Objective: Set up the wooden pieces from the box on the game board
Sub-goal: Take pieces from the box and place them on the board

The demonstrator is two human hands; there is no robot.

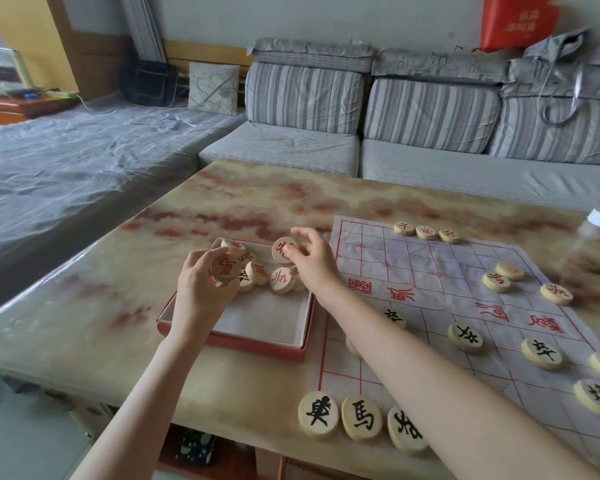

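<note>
- Two bare forearms rise from the bottom edge: the left forearm [142,396] reaches to the box [257,345], and the right forearm [430,375] crosses the near left corner of the game board [413,268].
- Between them, three black-lettered pieces [361,417] lie side by side along the board's near edge, the third partly hidden under the right forearm.
- The left hand [201,289] has its fingers curled round a red-lettered piece [226,268], held with its face toward the camera over the box's far left part.
- The right hand [316,263] pinches a second red piece [284,250] between thumb and fingertips above the box's far right side, with its outer fingers spread.
- The box is red-rimmed with a pale lining and sits on the marbled table [222,202], just beside the board's left edge.
- A heap of red-lettered pieces [282,280] fills the box's far half, while the near half shows bare lining.
- On the board, a row of black pawns [465,337] runs across the near half.
- Three red pieces [426,232] sit in a line at the far edge.
- Three more red pieces [496,282] lie toward the right side, one of them at the paper's right edge.
- Beyond the table stands a striped grey sofa [302,98].
</note>
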